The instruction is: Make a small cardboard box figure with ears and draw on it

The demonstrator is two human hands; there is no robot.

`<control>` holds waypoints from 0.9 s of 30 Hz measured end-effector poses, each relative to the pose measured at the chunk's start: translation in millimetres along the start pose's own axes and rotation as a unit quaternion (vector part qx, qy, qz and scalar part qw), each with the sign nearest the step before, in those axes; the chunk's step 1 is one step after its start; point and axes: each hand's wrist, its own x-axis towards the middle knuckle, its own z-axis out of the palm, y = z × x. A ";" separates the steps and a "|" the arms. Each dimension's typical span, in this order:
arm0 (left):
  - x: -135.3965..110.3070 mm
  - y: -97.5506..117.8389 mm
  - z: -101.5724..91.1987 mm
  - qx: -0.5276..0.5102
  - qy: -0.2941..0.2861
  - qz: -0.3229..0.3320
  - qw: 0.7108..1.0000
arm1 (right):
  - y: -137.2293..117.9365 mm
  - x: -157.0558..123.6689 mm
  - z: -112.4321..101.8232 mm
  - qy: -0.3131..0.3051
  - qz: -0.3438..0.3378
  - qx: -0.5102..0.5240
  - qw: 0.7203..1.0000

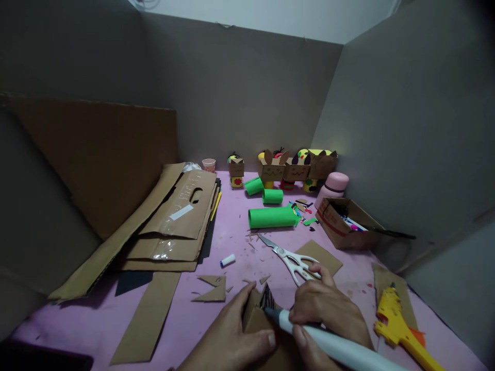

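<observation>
My left hand (228,332) grips a folded cardboard piece (258,320) at the bottom centre, with the thumb across its front. On that piece, a pointed tip (266,296) carries black strokes. In my right hand (328,306) is a thick white marker (340,348), its dark nib touching the cardboard just below the strokes. White-handled scissors (288,257) lie open just beyond my right hand. Past my left hand are a notched cardboard scrap (212,288) and a white marker cap (228,260). The lower part of the held cardboard is out of frame.
Stacked flattened cardboard (166,247) fills the left. Green paper tubes (273,218) lie mid-table, with cardboard-faced figures (273,170) behind. At right are a pink bottle (334,188), an open box (340,232) of pens and a yellow glue gun (392,317). Grey panels (240,93) enclose the table.
</observation>
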 end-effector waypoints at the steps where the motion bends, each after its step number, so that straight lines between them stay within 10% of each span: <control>1: -0.2 1.6 0.2 0.006 0.001 0.000 1.000 | 0.0 0.2 0.5 -0.006 0.000 -0.002 1.000; 27: 2.8 -5.1 -7.5 0.039 -0.035 0.033 0.998 | -3.2 8.3 -3.2 0.016 0.005 0.002 1.000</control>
